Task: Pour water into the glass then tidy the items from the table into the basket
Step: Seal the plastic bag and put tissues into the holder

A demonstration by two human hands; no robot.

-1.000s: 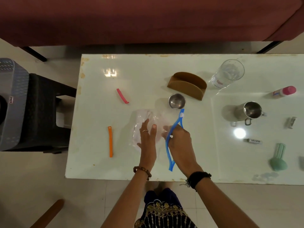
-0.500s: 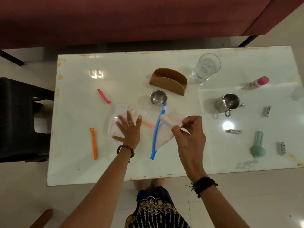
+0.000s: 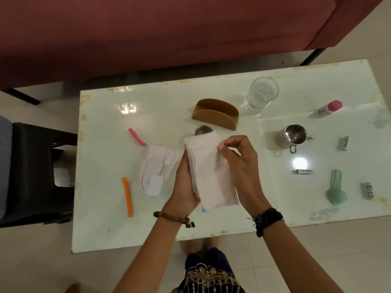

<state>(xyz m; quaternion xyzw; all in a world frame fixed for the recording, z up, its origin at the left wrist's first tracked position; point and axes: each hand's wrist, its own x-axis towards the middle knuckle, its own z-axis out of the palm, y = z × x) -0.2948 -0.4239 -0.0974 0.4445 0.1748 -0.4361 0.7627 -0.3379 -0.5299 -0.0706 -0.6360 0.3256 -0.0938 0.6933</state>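
Both hands hold a white packet (image 3: 208,166) lifted just above the near middle of the table (image 3: 101,208). The left hand (image 3: 184,187) cups its left edge from beneath, fingers curled behind it; the right hand (image 3: 241,163) pinches the top right corner between thumb and fingertips. The packet looks thin, soft and light, likely to flop or crease, so a grip along two edges suits it better than a single corner. A second, transparent pouch (image 3: 157,168) lies flat just left of it, between a pink clip (image 3: 136,136) and an orange clip (image 3: 127,196). A blue fragment (image 3: 203,210) shows under the packet; what it is cannot be told. The glass (image 3: 261,95) stands at the far right, apparently holding water, with a steel mug (image 3: 295,136) nearer. A brown holder (image 3: 215,114) stands far centre. No basket is in view.
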